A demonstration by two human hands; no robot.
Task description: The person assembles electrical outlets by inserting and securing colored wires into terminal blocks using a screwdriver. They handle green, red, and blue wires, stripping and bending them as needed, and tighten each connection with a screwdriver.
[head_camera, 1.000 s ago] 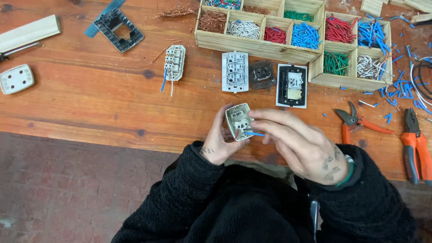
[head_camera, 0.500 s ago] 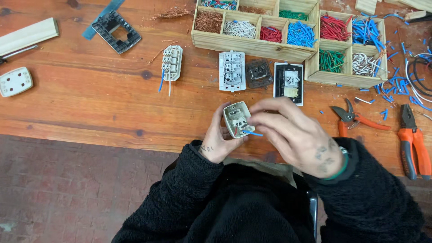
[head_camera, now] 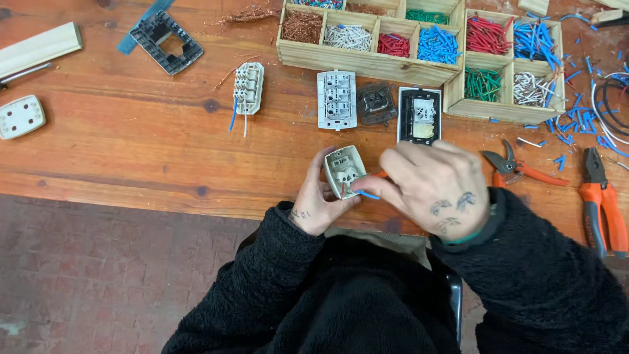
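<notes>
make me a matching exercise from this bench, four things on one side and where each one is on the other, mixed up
Things:
1. small white switch module
2. orange-handled pliers
3. black frame plate
4. green wire pieces

Places:
A. far right of the bench
B. in a wooden tray compartment
C. held in the left hand
D. upper left of the bench

Pairs: 1-C, 2-A, 3-D, 4-B

Bright, even daylight, no hard shadows; only a soft one under the hands at the tabletop (head_camera: pixel 131 151) edge. Mild sheen on the varnished wood, no glare. Sharp focus overall, slight wide-angle bend at the edges. Black fleece sleeves lose detail.
</notes>
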